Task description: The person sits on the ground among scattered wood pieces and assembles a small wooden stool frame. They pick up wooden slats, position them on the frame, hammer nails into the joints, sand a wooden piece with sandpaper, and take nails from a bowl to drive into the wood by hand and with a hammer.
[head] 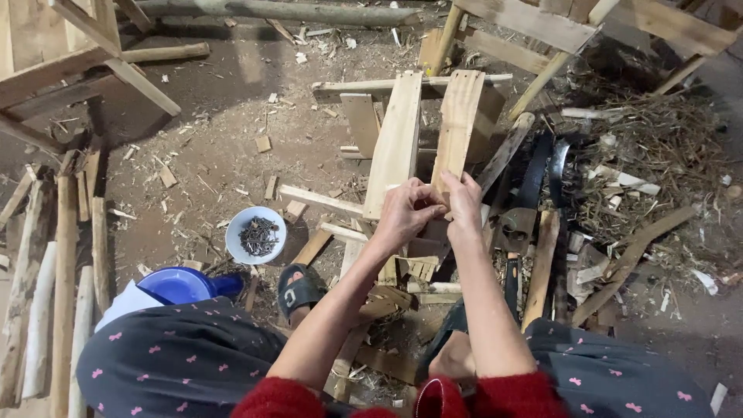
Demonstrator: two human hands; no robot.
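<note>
Gripping the lower end of a pale, flat wooden slat (457,128) with left hand (404,215) and right hand (464,203), fingers (428,190) clenched around it, above sawdust-strewn floor (209,155).

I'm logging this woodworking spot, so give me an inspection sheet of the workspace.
Surface: dirt floor strewn with wood chips.
Job's things: two pale slats, the right one gripped at its lower end.
Clutter: bowl of nails, blue plastic vessel, offcuts, poles at left, dry brush at right.
Grippers: left hand and right hand both grip the right slat.
Cables: nothing seen.
Surroundings: wooden frames at the top corners.
</note>
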